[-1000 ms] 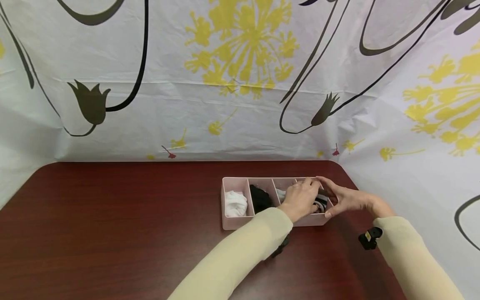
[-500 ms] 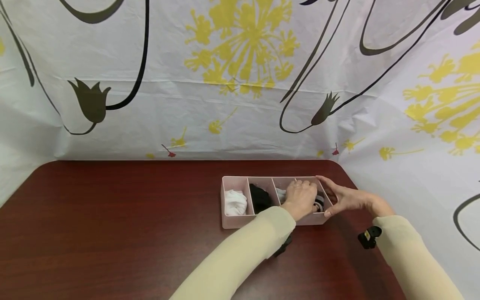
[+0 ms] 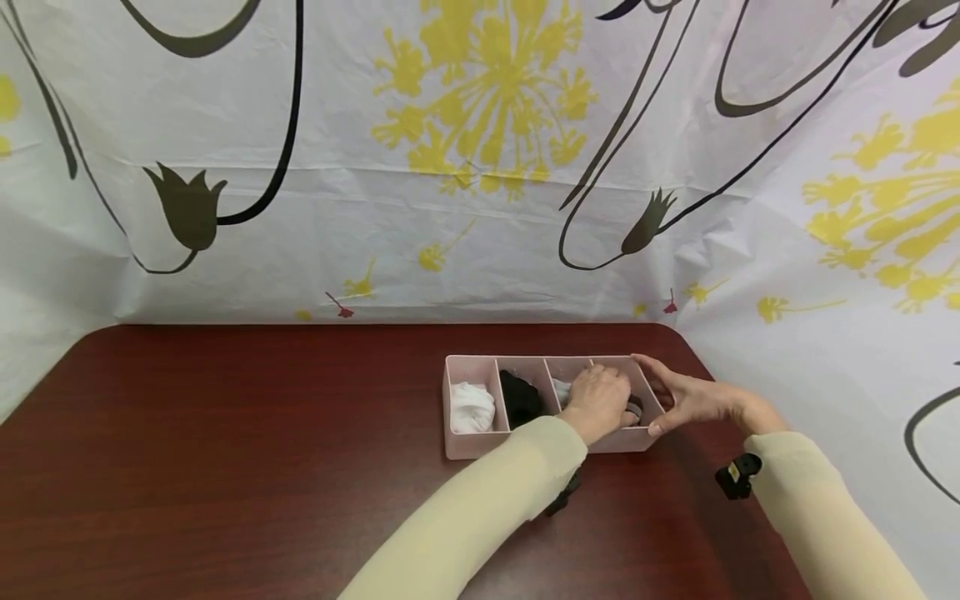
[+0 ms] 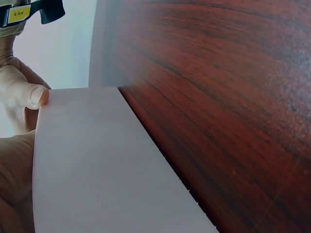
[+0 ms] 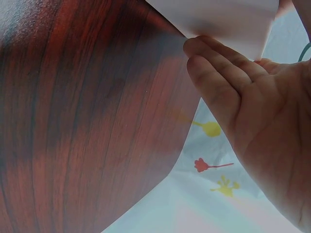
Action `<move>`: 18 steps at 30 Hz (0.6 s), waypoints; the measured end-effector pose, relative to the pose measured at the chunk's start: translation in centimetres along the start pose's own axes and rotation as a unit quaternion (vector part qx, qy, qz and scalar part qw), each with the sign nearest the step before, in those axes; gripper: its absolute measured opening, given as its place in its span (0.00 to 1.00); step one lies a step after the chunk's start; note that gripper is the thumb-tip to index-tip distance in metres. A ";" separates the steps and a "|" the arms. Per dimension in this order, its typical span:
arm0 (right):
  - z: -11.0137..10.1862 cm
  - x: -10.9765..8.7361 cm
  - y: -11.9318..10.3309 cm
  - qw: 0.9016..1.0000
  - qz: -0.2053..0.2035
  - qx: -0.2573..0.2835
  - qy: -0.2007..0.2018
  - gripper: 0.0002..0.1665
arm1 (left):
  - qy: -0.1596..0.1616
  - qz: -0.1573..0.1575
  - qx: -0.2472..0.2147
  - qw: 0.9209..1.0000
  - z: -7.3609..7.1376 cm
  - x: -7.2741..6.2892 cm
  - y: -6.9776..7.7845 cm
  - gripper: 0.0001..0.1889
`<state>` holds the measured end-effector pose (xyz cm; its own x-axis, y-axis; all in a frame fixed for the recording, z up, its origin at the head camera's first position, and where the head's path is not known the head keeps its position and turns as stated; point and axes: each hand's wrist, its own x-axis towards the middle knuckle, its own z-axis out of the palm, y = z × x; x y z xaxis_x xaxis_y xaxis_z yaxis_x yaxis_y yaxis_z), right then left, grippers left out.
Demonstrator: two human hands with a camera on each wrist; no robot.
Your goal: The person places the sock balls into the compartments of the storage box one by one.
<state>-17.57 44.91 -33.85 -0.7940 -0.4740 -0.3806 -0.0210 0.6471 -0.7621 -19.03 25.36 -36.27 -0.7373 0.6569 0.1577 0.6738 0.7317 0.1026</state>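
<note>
A pale pink divided box (image 3: 521,445) stands near the right end of the table. My left hand (image 3: 600,396) reaches down into its rightmost compartment, over a rolled dark and grey striped cloth, perhaps a sock (image 3: 634,407). The fingertips are hidden inside, so I cannot tell whether they grip the roll. My right hand (image 3: 693,398) holds the box's right end, thumb at the front corner and fingers toward the back corner. In the right wrist view its fingers (image 5: 214,80) lie fairly straight along the end wall. The left wrist view shows the box's front wall.
The other compartments hold a white cloth bundle (image 3: 472,407), a black one (image 3: 521,397) and a light grey one (image 3: 562,390). The dark red wooden table (image 3: 225,450) extends left. A white patterned sheet (image 3: 315,250) hangs behind and to the right.
My left hand has shifted slightly left and lower into the end compartment, its knuckles now bent down. Less of the striped roll shows. My right hand keeps its place on the box.
</note>
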 end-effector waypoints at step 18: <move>0.2 -1.1 1.4 0.999 -0.009 -0.028 0.017 0.65 | 0.069 0.093 -0.099 0.988 -2.4 -4.0 -3.5 0.30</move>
<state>-16.61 46.25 -34.57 -0.8128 -0.4660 -0.3494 -0.0676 0.6713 -0.7381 -18.36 19.70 -34.92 -0.5952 0.7360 0.3225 0.8035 0.5411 0.2481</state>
